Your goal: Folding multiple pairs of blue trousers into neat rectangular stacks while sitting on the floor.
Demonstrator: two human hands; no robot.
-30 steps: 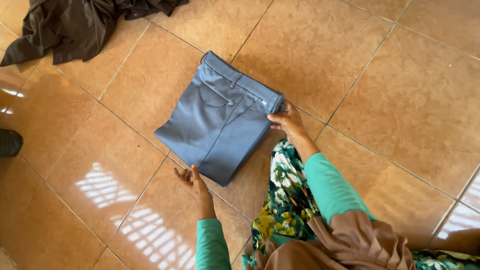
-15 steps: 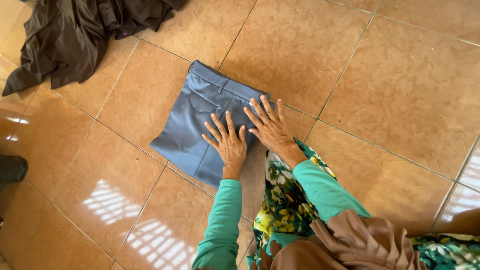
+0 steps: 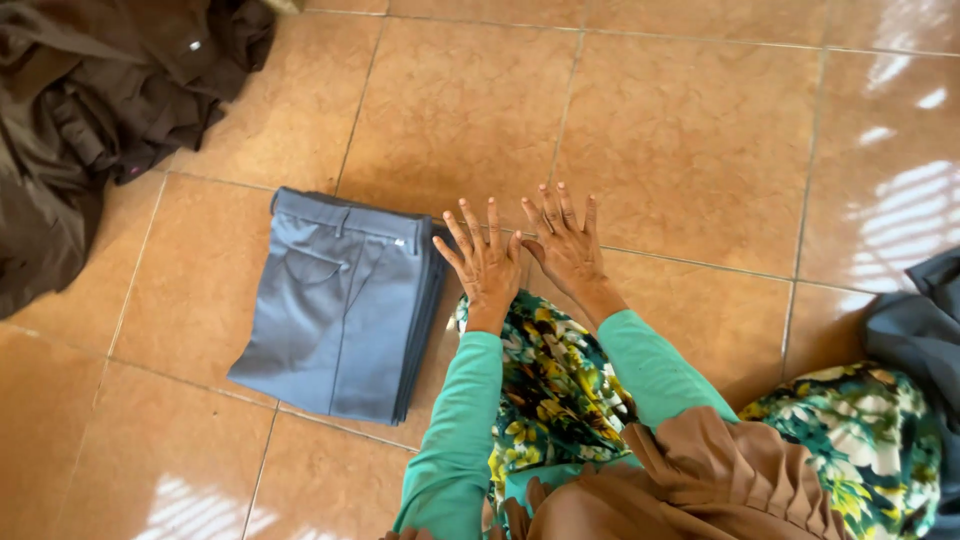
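A folded pair of grey-blue trousers (image 3: 335,305) lies flat on the tan tiled floor (image 3: 690,140), waistband toward the far side. My left hand (image 3: 485,262) rests palm down with fingers spread, just off the right edge of the trousers. My right hand (image 3: 566,240) lies flat beside it on the tile, fingers spread too. Neither hand holds anything. Both arms wear green sleeves.
A heap of dark brown clothing (image 3: 90,110) fills the upper left corner. Dark grey fabric (image 3: 920,330) shows at the right edge. A floral green garment (image 3: 550,390) covers my lap at the bottom centre.
Both hands slid off the folded trousers to the right and now rest on the floor. The view shifted right, so the trousers sit further left in frame.
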